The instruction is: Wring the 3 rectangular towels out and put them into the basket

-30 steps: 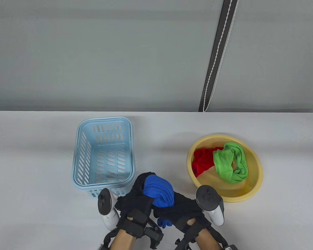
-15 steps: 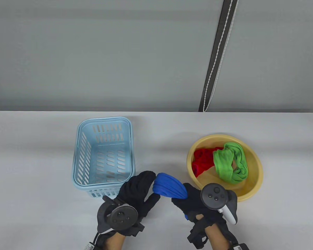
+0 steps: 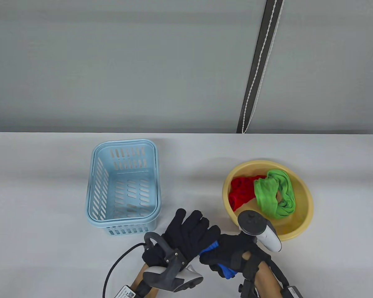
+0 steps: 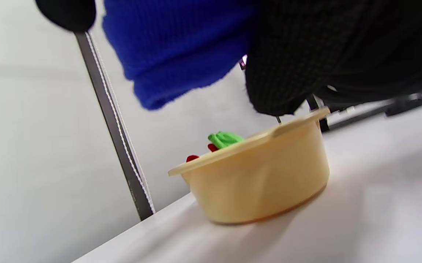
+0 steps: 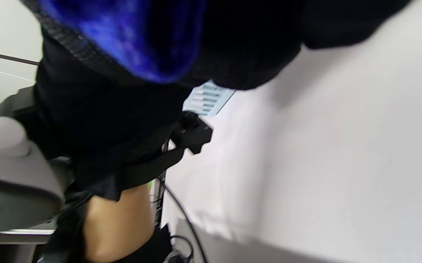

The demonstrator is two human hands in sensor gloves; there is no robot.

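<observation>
Blue terry towel (image 3: 214,246), bunched into a tight wad, sits between the two black-gloved hands near the table's front edge; only small slivers of it show in the table view, one between the hands and one under the right wrist. The left wrist view shows its ribbed, plush weave. The right hand (image 3: 233,253) has its fingers curled round the wad. The left hand (image 3: 186,236) lies against the towel's left side with its fingers extended and slightly spread, pointing toward the far side of the table.

Just behind the left hand stands the light blue slotted plastic basket (image 3: 93,186), holding nothing. To the right, beside the right hand's tracker (image 3: 258,229), is the round yellow plastic basin (image 3: 304,201), with a crumpled red towel (image 3: 242,192) and a twisted green towel (image 3: 275,192) lying in it, touching each other.

A small white tag with a printed code (image 3: 126,291) hangs at the left wrist; its writing is too small to read.
</observation>
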